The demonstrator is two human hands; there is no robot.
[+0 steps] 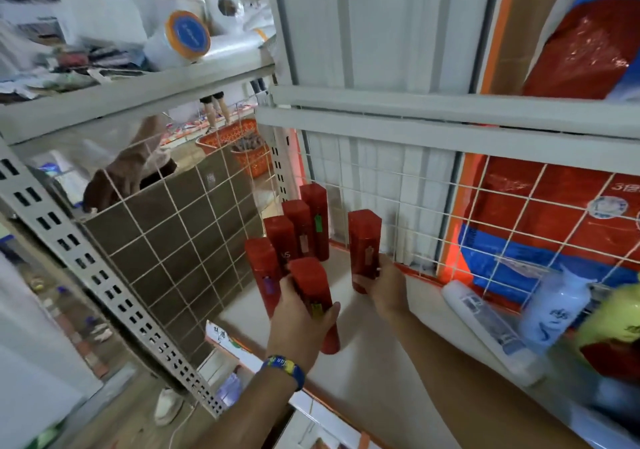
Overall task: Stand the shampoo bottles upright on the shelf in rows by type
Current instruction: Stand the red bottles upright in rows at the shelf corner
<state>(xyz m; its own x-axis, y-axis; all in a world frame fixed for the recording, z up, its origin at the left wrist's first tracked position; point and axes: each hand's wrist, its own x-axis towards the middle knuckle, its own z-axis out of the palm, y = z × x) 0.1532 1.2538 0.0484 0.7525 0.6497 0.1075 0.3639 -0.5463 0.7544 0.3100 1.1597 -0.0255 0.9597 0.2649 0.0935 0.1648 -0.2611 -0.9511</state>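
Several tall red shampoo bottles (300,226) stand upright in a row along the left wire wall of the white shelf (377,337). My left hand (300,324) grips another red bottle (310,285) at the near end of that row. My right hand (384,284) holds a separate red bottle (363,244) standing upright further right, near the back grid. A white bottle (491,330) lies on its side at the right, beside an upright pale blue bottle (554,313) and a yellow-green one (613,317).
A white wire grid (398,185) closes the shelf's back and left side. Red and blue packs (554,216) sit behind the back grid. The shelf above holds rolls of plastic bags (187,38). Orange baskets (239,143) and another person's arm show through the grid.
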